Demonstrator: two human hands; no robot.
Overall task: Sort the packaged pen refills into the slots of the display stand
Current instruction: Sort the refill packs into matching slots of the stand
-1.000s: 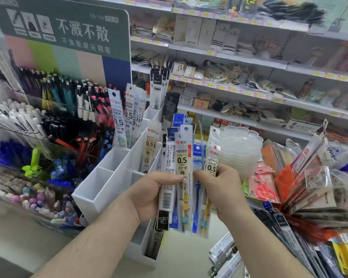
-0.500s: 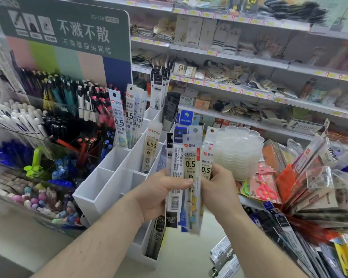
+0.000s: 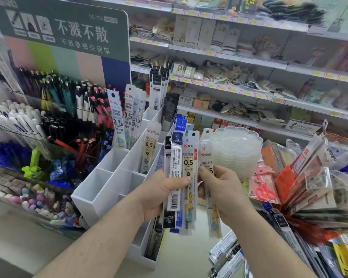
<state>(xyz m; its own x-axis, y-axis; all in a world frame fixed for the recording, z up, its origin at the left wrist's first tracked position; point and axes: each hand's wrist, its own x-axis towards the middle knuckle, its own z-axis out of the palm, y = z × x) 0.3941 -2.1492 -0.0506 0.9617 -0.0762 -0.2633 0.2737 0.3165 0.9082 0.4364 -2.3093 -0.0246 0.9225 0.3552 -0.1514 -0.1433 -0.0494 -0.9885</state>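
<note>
Both hands are busy right in front of the white plastic display stand (image 3: 109,189). The left hand (image 3: 161,195) grips a fanned bundle of long clear-sleeved pen refill packs (image 3: 181,177), thumb pressed across the front. The right hand (image 3: 221,189) pinches 1 single clear refill pack with a yellow-tipped refill inside (image 3: 210,195), just right of the bundle and a little apart from it, so my guess is it's being peeled off for slotting.

What could go wrong: those sleeves look slick and the fan is loose, so easing the thumb could let the whole bundle slide out and drop in front of the stand. Also the 0.5 labels look nearly identical, so the pack could easily land in the wrong slot.

Counting: I can make out about 5 packs in the bundle, can't be sure because they overlap. In the stand, the rear-left slot holds several blue-tipped packs (image 3: 127,117), the next slot right holds black-and-white packs (image 3: 158,87), and 1 yellowish pack (image 3: 151,149) sits mid-stand. At least 3 front slots look empty.
</note>
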